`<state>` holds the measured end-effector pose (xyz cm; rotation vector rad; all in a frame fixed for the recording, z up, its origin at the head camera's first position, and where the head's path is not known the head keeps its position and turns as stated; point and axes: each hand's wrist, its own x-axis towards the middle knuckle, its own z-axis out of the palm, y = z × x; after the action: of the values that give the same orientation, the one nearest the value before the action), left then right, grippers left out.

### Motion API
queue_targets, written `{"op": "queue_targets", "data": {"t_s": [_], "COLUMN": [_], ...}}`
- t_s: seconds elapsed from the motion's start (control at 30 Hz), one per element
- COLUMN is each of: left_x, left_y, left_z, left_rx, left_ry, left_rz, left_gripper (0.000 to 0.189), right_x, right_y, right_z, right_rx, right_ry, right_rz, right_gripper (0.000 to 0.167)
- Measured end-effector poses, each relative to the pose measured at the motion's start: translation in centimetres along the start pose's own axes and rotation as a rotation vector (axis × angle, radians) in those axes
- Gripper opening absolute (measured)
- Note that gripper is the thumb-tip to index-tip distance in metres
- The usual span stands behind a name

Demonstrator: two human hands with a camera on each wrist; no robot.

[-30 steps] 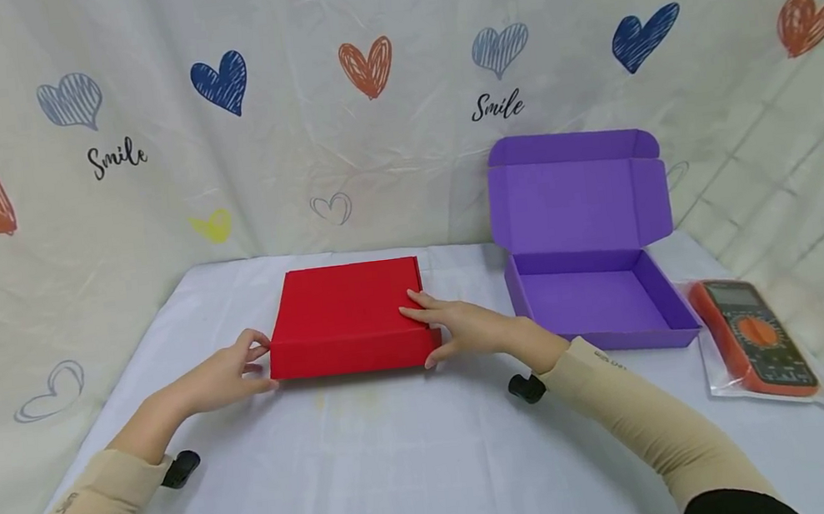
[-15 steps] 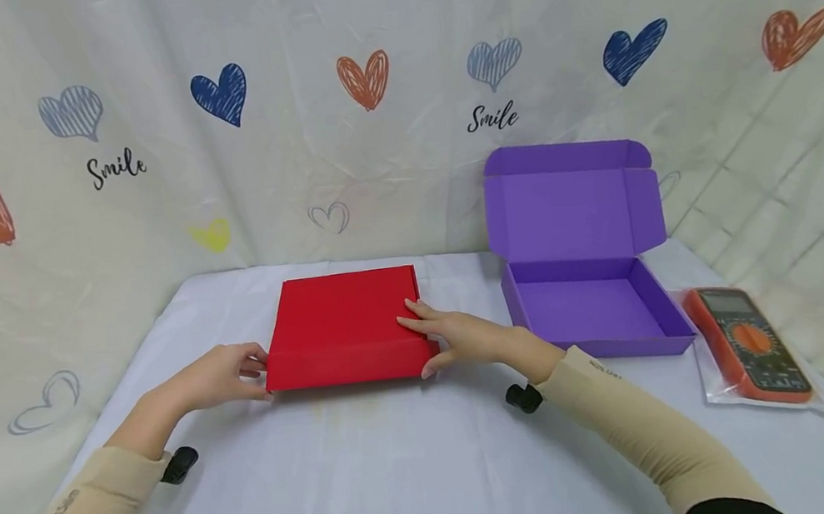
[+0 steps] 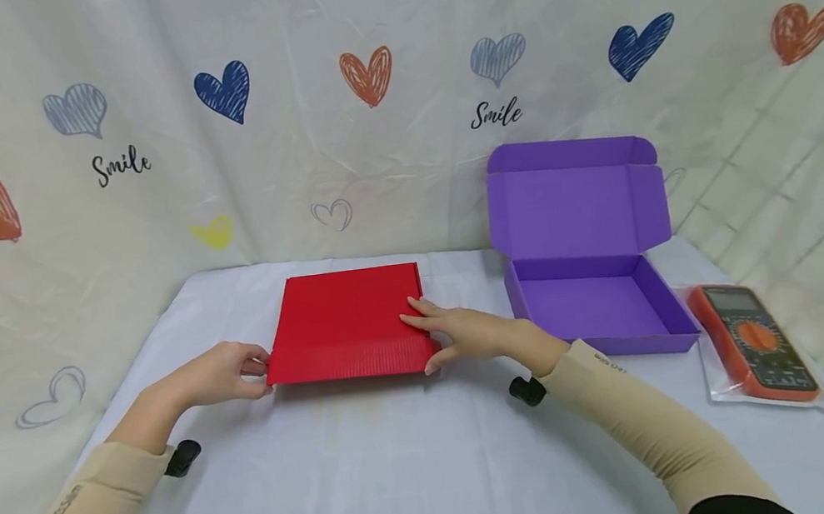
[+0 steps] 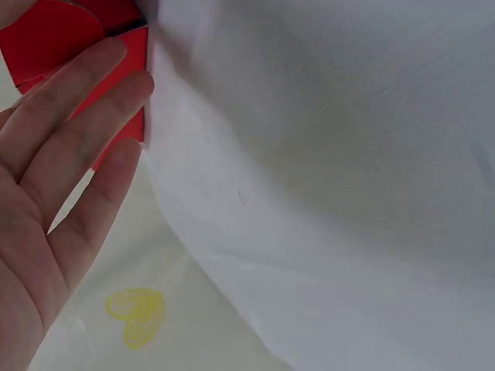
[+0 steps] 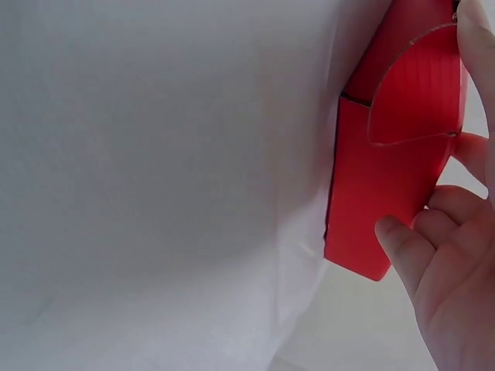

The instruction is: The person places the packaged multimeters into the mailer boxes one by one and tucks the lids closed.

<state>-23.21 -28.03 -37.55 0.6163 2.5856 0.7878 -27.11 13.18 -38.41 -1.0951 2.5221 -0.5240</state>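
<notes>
A flat red cardboard box (image 3: pixel 350 314) lies in the middle of the table in the head view. Its ridged front flap (image 5: pixel 416 89) stands out from the front wall, with a rounded side tab showing in the right wrist view. My left hand (image 3: pixel 224 373) holds the box's front left corner, fingers along the side wall in the left wrist view; its thumb is mostly cut off there. My right hand (image 3: pixel 469 333) grips the front right corner. Two of its fingers lie over the top edge, its thumb is at the flap, and other fingers touch the side wall.
An open purple cardboard box (image 3: pixel 590 301) with its lid raised stands right of the red one. Farther right lies an orange and black multimeter (image 3: pixel 756 342) in a clear plastic bag. White cloth (image 3: pixel 404 467) covers the table; a heart-printed curtain (image 3: pixel 416 148) hangs behind.
The red box's front flap has swung outward and up from the front wall, exposing its ridged face. Both hands stay at the front corners. The head view has shifted slightly.
</notes>
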Motion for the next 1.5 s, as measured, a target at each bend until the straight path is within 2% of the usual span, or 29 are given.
{"op": "queue_targets", "data": {"t_s": [0.2, 0.43, 0.7, 0.9, 1.03, 1.23, 1.5], "left_x": [0.13, 0.08, 0.04, -0.29, -0.45, -0.21, -0.33], "left_y": [0.17, 0.17, 0.48, 0.18, -0.06, -0.08, -0.08], "left_z": [-0.22, -0.03, -0.07, -0.17, -0.37, -0.52, -0.67], "left_rx": [0.017, -0.009, 0.011, -0.001, 0.005, 0.032, 0.036], "left_ry": [-0.002, -0.018, -0.045, -0.068, -0.077, -0.055, 0.071], "left_rz": [0.006, -0.001, 0.011, -0.006, -0.032, -0.031, -0.077], "left_gripper": [0.034, 0.039, 0.028, 0.042, 0.041, 0.037, 0.062], "right_x": [-0.01, 0.17, 0.11, 0.07, 0.02, 0.06, -0.03], "right_y": [0.05, 0.19, 0.18, 0.2, 0.2, 0.4, 0.39], "right_z": [-0.35, -0.35, -0.4, -0.34, -0.27, -0.06, 0.02], "right_rx": [0.015, 0.016, 0.022, 0.025, 0.029, 0.017, 0.016], "right_ry": [-0.013, -0.026, -0.021, -0.018, -0.013, -0.001, 0.008], "right_rz": [0.0, 0.01, -0.004, -0.006, -0.011, -0.018, -0.019], "right_gripper": [0.091, 0.091, 0.092, 0.092, 0.092, 0.093, 0.092]}}
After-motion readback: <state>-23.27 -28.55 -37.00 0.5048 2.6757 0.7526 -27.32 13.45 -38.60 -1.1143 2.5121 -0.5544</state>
